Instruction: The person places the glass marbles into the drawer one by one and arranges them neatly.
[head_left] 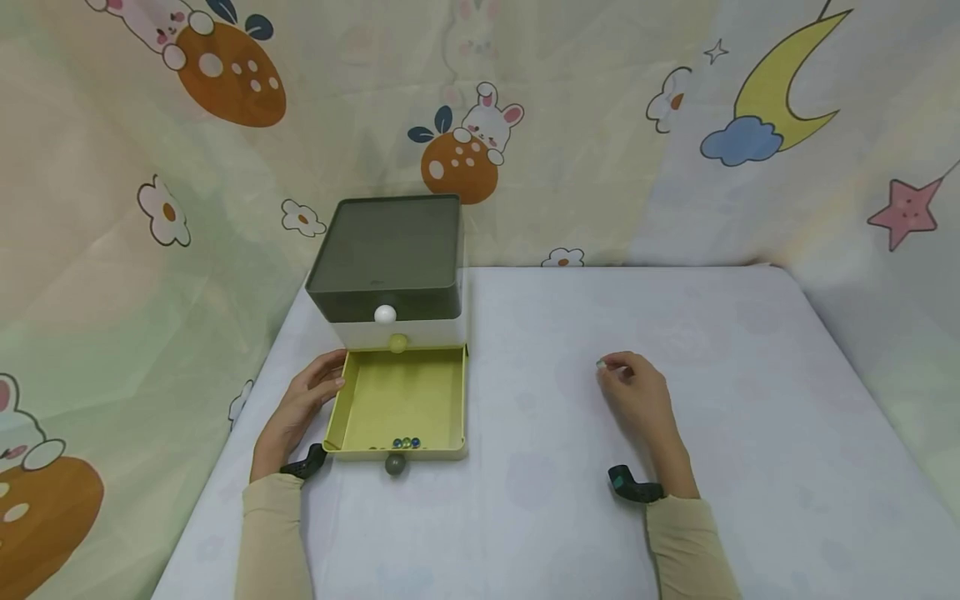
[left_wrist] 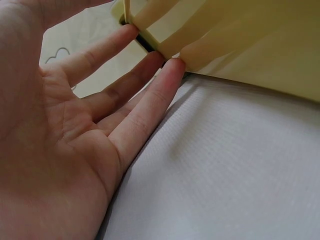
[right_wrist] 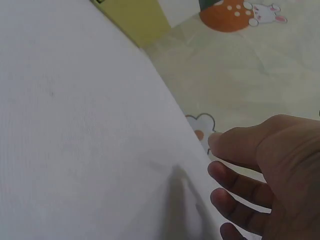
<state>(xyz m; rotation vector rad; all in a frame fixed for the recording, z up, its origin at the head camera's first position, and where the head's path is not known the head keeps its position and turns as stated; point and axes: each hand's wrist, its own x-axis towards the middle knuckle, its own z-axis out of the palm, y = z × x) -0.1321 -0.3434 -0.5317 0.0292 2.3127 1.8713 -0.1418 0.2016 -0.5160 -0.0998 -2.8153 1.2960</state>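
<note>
A small desktop drawer box stands at the back left, with its lower yellow drawer pulled out. Several glass marbles lie along that drawer's front wall. My left hand is at the drawer's left side; its nearly straight fingertips touch the yellow wall in the left wrist view. Over the table to the right, my right hand pinches a small pale, greenish marble between thumb and fingertips. In the right wrist view the thumb and fingers hide it.
White cloth covers the table. A dark round knob sticks out from the open drawer's front. Above it are a yellow knob and a white knob. A printed curtain hangs behind the table.
</note>
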